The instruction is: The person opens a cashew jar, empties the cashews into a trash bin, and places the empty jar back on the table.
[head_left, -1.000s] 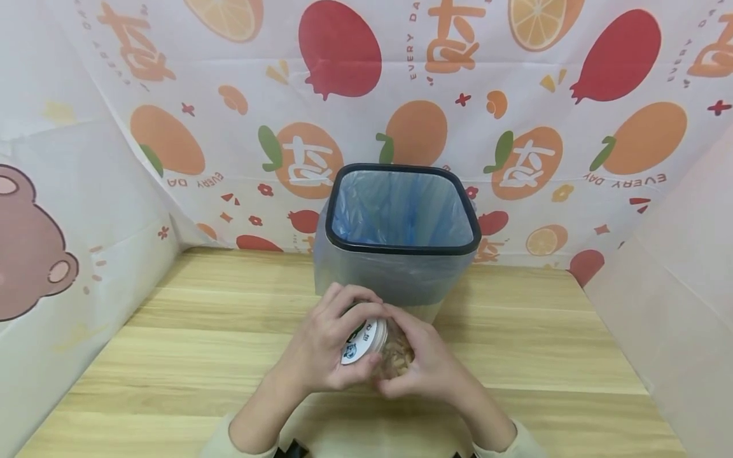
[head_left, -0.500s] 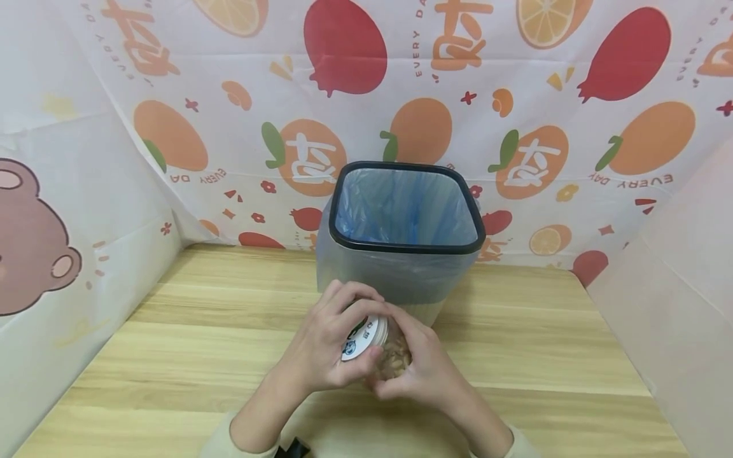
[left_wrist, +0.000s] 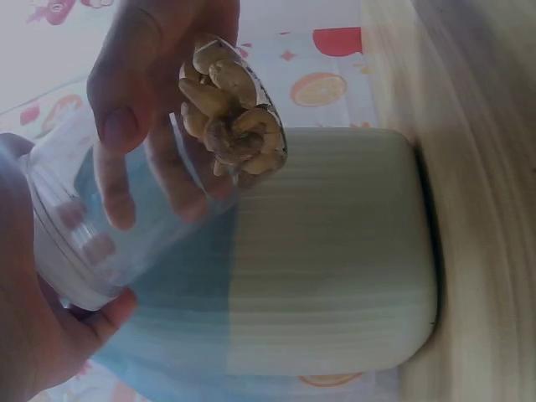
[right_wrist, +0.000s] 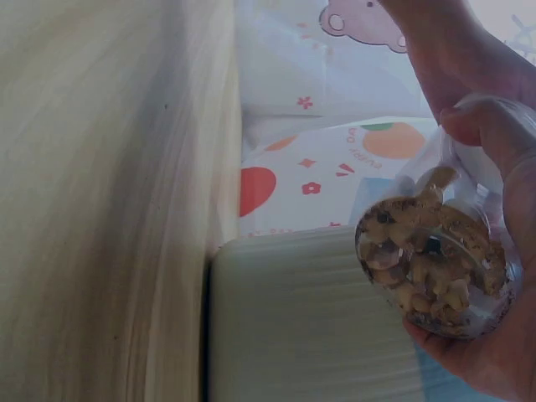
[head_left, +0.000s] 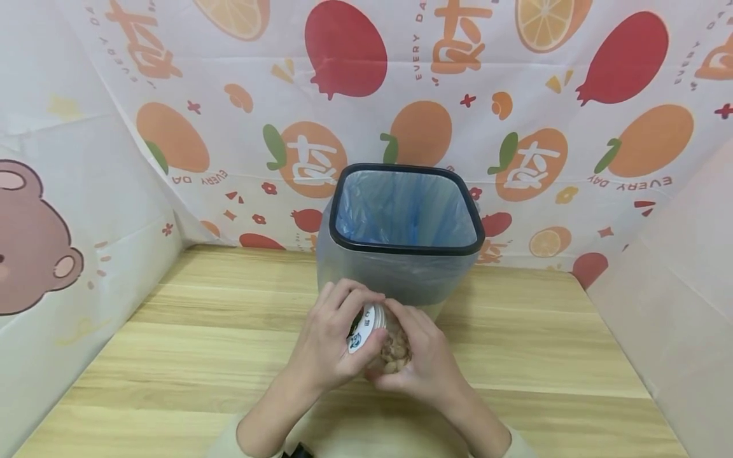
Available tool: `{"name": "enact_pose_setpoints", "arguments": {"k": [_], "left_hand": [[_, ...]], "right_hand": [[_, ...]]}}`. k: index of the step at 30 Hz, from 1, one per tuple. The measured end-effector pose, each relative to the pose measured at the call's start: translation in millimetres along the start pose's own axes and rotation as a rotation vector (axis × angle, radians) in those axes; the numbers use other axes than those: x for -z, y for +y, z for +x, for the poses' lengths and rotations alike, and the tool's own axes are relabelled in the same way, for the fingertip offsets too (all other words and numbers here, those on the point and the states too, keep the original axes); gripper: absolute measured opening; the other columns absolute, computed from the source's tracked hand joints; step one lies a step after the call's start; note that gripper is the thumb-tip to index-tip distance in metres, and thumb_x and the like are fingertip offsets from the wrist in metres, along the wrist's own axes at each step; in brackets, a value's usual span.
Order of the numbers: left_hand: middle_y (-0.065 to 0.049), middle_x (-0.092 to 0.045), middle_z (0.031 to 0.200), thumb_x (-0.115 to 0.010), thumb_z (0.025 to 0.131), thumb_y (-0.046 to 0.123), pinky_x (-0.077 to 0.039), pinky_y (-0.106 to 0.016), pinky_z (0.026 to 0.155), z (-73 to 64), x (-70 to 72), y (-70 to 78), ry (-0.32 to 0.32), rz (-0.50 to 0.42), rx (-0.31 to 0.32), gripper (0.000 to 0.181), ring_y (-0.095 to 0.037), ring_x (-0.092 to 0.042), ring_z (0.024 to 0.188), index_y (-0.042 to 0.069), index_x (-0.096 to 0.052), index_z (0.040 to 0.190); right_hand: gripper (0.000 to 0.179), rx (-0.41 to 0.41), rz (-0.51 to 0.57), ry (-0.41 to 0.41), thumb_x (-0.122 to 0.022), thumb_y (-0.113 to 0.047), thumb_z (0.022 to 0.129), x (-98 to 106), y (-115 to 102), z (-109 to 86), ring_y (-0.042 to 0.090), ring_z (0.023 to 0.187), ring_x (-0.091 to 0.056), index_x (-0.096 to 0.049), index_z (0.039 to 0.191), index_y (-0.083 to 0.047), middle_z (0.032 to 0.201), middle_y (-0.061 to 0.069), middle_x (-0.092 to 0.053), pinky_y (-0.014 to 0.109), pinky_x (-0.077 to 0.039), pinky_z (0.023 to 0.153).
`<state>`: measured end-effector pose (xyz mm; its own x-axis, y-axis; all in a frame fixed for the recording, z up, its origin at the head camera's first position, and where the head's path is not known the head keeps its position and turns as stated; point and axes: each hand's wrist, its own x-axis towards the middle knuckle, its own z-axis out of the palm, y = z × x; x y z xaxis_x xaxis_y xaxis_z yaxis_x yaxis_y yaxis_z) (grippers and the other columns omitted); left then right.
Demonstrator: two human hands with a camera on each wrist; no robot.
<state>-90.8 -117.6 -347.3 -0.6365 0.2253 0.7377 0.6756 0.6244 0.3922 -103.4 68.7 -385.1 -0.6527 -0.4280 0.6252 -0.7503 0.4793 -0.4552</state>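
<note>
A clear plastic jar (head_left: 394,351) with cashews (left_wrist: 233,117) at its bottom is held tilted between both hands, over the table. My left hand (head_left: 331,340) grips its white printed lid (head_left: 361,334), fingers over the top and thumb at the near side. My right hand (head_left: 426,359) wraps round the jar's body. In the left wrist view the lid's rim (left_wrist: 71,260) sits on the jar. The right wrist view looks at the jar's bottom (right_wrist: 435,268), where cashews are piled. Fingers partly hide the lid.
Just behind the hands stands a trash can (head_left: 401,280) with a black rim and a bluish liner bag. Beneath lies a wood-grain table (head_left: 229,343). Fruit-printed cloth (head_left: 355,133) hangs at the back, and pale cloth (head_left: 114,210) with a bear stands at the left.
The left hand has turned a little with the lid, whose printed top now shows narrower. The jar has tilted slightly, and more cashews show at its side. Both hands keep their hold.
</note>
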Motion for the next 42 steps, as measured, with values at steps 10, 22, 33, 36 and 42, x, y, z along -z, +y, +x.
{"name": "enact_pose_setpoints", "arguments": {"k": [10,22,33,36,42], "left_hand": [[0.007,-0.058,0.124,-0.074,0.08,0.041,-0.051,-0.031,0.081,2.7,15.0,-5.6,-0.172,-0.023,-0.073,0.054,-0.012,-0.05,0.107,0.022,-0.062,0.129],[0.011,-0.055,0.135,-0.072,0.082,0.043,-0.05,-0.036,0.089,5.0,37.7,-9.3,-0.318,-0.109,-0.14,0.057,-0.011,-0.048,0.123,0.029,-0.06,0.136],[0.009,-0.056,0.132,-0.074,0.082,0.036,-0.05,-0.035,0.092,8.4,44.0,-9.6,-0.306,-0.176,-0.191,0.054,-0.013,-0.051,0.122,0.027,-0.062,0.134],[0.01,-0.057,0.129,-0.073,0.084,0.038,-0.05,-0.033,0.091,9.0,41.7,-11.3,-0.282,-0.139,-0.175,0.05,-0.011,-0.052,0.12,0.026,-0.063,0.132],[0.011,-0.057,0.127,-0.072,0.085,0.044,-0.052,-0.033,0.087,7.6,38.0,-12.7,-0.264,-0.042,-0.118,0.05,-0.01,-0.052,0.116,0.027,-0.064,0.131]], "right_hand": [[0.101,-0.125,0.148,-0.15,-0.093,-0.044,0.063,9.3,2.6,-0.1,0.009,0.122,-0.055,-0.042,0.148,-0.027,0.138,-0.01,-0.055,0.035,-0.051,0.101],[0.096,-0.118,0.524,-0.363,-0.089,-0.038,0.073,17.0,8.6,0.7,0.016,0.121,-0.059,-0.034,0.151,-0.029,0.14,-0.009,-0.055,0.035,-0.05,0.102],[0.091,-0.069,0.607,-0.388,-0.089,-0.03,0.074,22.3,12.2,4.5,0.02,0.122,-0.06,-0.038,0.149,-0.026,0.138,-0.004,-0.056,0.037,-0.049,0.105],[0.092,-0.088,0.555,-0.362,-0.089,-0.032,0.073,20.8,10.7,4.7,0.018,0.123,-0.059,-0.038,0.15,-0.027,0.14,-0.006,-0.056,0.036,-0.049,0.103],[0.096,-0.148,0.444,-0.299,-0.092,-0.037,0.069,18.1,7.1,4.4,0.012,0.117,-0.059,-0.038,0.149,-0.034,0.138,-0.014,-0.054,0.033,-0.053,0.097]]}}
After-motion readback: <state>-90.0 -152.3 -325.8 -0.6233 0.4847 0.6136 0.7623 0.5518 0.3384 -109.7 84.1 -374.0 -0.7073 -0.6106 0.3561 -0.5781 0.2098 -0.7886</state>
